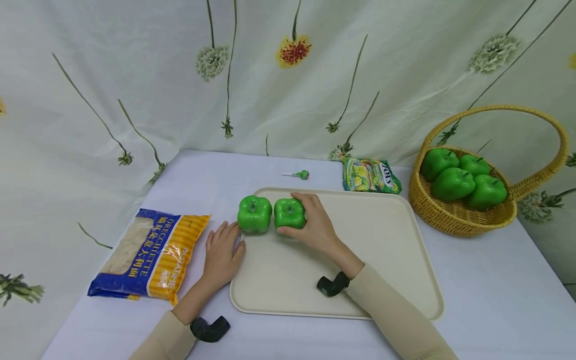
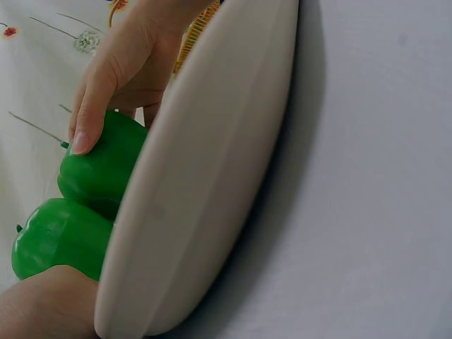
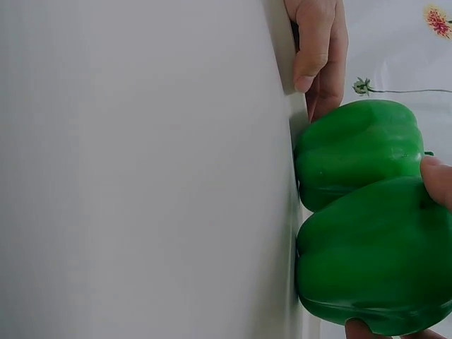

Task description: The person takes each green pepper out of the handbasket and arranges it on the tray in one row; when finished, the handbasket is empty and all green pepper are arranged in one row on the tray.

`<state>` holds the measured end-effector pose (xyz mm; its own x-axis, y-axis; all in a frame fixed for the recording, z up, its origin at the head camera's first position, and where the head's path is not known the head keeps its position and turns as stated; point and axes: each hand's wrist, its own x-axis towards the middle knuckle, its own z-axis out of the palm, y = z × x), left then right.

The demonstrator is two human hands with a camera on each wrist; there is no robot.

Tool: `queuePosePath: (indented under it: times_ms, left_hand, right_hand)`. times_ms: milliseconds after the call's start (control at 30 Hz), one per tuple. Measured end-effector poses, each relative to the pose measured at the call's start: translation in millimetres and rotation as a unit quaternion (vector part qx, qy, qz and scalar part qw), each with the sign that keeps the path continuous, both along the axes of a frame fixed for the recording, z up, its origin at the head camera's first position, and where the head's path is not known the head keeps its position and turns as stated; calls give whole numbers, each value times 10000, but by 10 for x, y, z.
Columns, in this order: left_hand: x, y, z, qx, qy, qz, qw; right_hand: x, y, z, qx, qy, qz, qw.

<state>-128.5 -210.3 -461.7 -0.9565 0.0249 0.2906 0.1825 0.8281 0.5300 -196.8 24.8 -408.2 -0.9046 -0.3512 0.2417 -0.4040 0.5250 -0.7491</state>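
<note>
Two green bell peppers stand side by side near the far left corner of a cream tray (image 1: 333, 280). My right hand (image 1: 315, 225) grips the right bell pepper (image 1: 289, 213), thumb on its near side and fingers round its far right side. In the right wrist view that pepper (image 3: 374, 261) stands on the tray, close against its neighbour. My left hand (image 1: 223, 255) lies at the tray's left edge with fingers extended, fingertips right by the left bell pepper (image 1: 254, 214). In the left wrist view the tray's raised side (image 2: 198, 169) hides the peppers' lower parts.
A wicker basket (image 1: 450, 220) with several green bell peppers (image 1: 453, 183) stands at the right. Behind the tray lie a green candy bag (image 1: 371, 176) and a lollipop (image 1: 302, 174). A blue and yellow pasta bag (image 1: 150, 255) lies left of my left hand.
</note>
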Motion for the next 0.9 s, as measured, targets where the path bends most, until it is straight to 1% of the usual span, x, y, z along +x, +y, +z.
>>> queuePosePath:
  times_ms: [167,467,600,900]
  left_hand:
    - [3,6,0,-10,13,1,10000]
    - [-9,2,-15,-46,40,27,10000]
    - [-9,7,-1,-60,-15,20,10000]
    - [-13,13,-1,-27,-60,35,10000]
  right_hand:
    - [-7,5,-19,-22,-36,34,10000]
    - [-26,-14,-41,-127,81,136,9998]
    - [-27,-16,-40,-130,142,182,9996]
    - [-8,-24,-56,-144,130,193,9996]
